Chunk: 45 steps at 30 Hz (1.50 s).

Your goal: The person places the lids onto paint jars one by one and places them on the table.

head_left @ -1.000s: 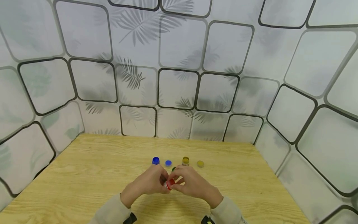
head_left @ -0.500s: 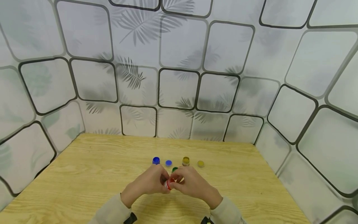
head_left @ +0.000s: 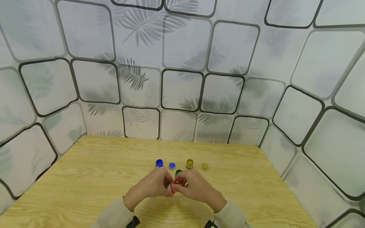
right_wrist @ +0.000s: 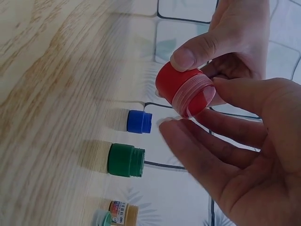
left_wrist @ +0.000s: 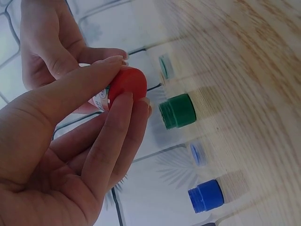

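Observation:
Low over the front middle of the table, my left hand (head_left: 155, 183) grips a small red paint jar (right_wrist: 170, 82) by its base end, thumb on one side and fingers on the other. The jar is tilted on its side, and part of a white label (left_wrist: 101, 98) shows. My right hand (head_left: 195, 186) meets its other end, thumb and fingertips curled about the clear ridged lid (right_wrist: 190, 95). In the left wrist view, the left hand's fingers hide much of the jar. Just beyond the hands stands an uncapped green paint jar (right_wrist: 123, 160).
Behind the hands stand an uncapped blue jar (head_left: 159, 163) and a yellow jar (head_left: 189, 163). A blue lid (head_left: 172, 165) and a yellow lid (head_left: 204, 166) lie beside them. A green-tinted lid (left_wrist: 164, 67) lies near the green jar. The wood table (head_left: 114, 152) meets patterned fabric walls.
My right hand's fingers have turned slightly and drawn closer together at the lid, so less red shows between them. The left hand and the other jars stay in place.

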### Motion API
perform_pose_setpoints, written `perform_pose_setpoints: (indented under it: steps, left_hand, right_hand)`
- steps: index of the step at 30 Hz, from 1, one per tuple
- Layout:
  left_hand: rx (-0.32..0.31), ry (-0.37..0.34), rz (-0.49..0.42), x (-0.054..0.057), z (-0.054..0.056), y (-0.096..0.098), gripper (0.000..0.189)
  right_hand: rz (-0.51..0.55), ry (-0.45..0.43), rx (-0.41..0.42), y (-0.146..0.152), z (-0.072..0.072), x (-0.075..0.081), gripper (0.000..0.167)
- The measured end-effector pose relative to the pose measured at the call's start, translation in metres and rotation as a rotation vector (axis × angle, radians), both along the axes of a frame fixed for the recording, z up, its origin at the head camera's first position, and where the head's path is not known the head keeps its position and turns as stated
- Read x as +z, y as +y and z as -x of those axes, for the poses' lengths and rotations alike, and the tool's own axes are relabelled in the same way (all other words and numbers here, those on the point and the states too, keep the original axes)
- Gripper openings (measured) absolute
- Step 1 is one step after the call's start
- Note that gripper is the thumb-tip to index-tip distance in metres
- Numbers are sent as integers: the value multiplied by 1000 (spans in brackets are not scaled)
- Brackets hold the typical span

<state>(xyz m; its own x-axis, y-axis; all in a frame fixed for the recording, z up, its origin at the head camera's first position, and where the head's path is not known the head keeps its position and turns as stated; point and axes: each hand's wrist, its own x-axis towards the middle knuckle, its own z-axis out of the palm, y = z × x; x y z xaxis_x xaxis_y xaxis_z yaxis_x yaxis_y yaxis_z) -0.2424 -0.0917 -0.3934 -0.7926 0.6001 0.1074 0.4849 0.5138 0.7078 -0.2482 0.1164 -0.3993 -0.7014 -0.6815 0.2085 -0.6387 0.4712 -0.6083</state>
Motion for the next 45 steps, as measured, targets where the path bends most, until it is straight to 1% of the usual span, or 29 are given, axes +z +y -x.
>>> perform_pose_setpoints:
  steps: [6,9,13,16,19,27,34,40,45]
  left_hand:
    - [-2,6,-22,0,0,-2,13]
    - [3,13,-24,1,0,-4,15]
    - [7,25,-19,1,1,-4,16]
    - [7,24,-20,1,1,-4,16]
    - [6,22,-23,0,1,-5,17]
    - [11,0,-24,2,0,-4,17]
    - [12,-24,-22,2,-1,-2,19]
    - [8,-15,-14,2,0,-2,17]
    - [4,-7,-9,2,0,-2,16]
  right_hand:
    - [4,25,-2,3,-1,2,21]
    - [35,54,29,5,-2,2,20]
    - [79,91,92,5,-1,1,20]
    - [95,93,121,5,-1,-1,21]
    - [97,87,127,5,-1,-2,22]
    - [95,59,119,5,-3,1,20]
    - [80,-10,95,5,-3,2,20]
    - [65,-17,69,4,-3,3,18]
    - [52,-50,31,2,-3,3,13]
